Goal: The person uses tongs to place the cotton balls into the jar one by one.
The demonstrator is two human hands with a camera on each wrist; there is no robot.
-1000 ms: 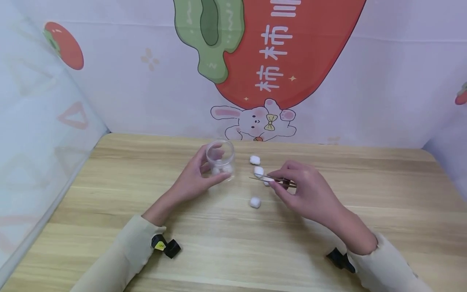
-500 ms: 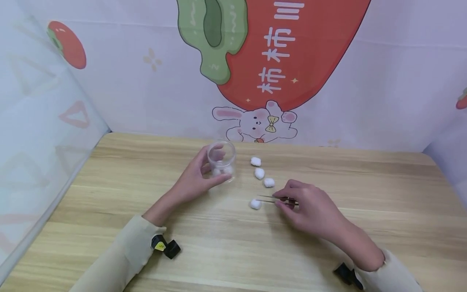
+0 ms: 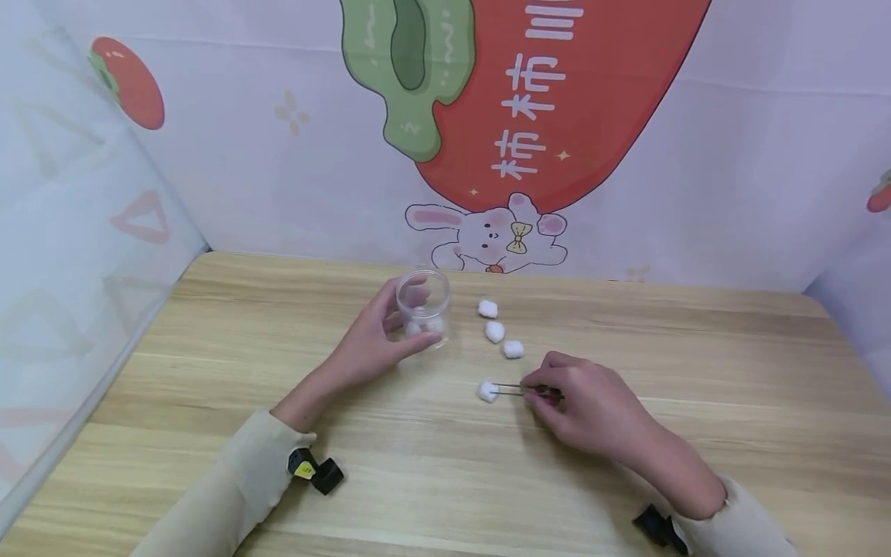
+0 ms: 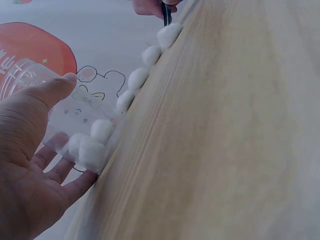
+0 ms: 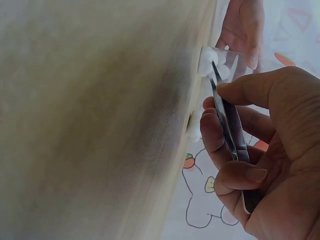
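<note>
My left hand (image 3: 369, 333) holds a clear plastic jar (image 3: 424, 302), its thumb on the near side and fingers behind. Several white cotton balls (image 4: 92, 152) lie at the bottom of the jar in the left wrist view. Tweezers (image 5: 229, 125) are pinched in my right hand (image 3: 592, 402), pointing left. Their tips straddle or touch the nearest loose cotton ball (image 3: 488, 391) on the table; whether they grip it firmly, I cannot tell. Farther back, three more cotton balls (image 3: 495, 332) lie in a slanting row between the jar and my right hand.
The wooden table (image 3: 418, 480) runs back to a printed backdrop (image 3: 738, 178) showing a red persimmon and a rabbit. A second patterned sheet (image 3: 63, 232) stands along the left side. Black wrist devices (image 3: 316, 470) sit at both cuffs.
My right hand has come toward me with the tweezers, from the back row of cotton balls to the nearest one. The tweezer tips have drawn closer together. My left hand and the jar stay put.
</note>
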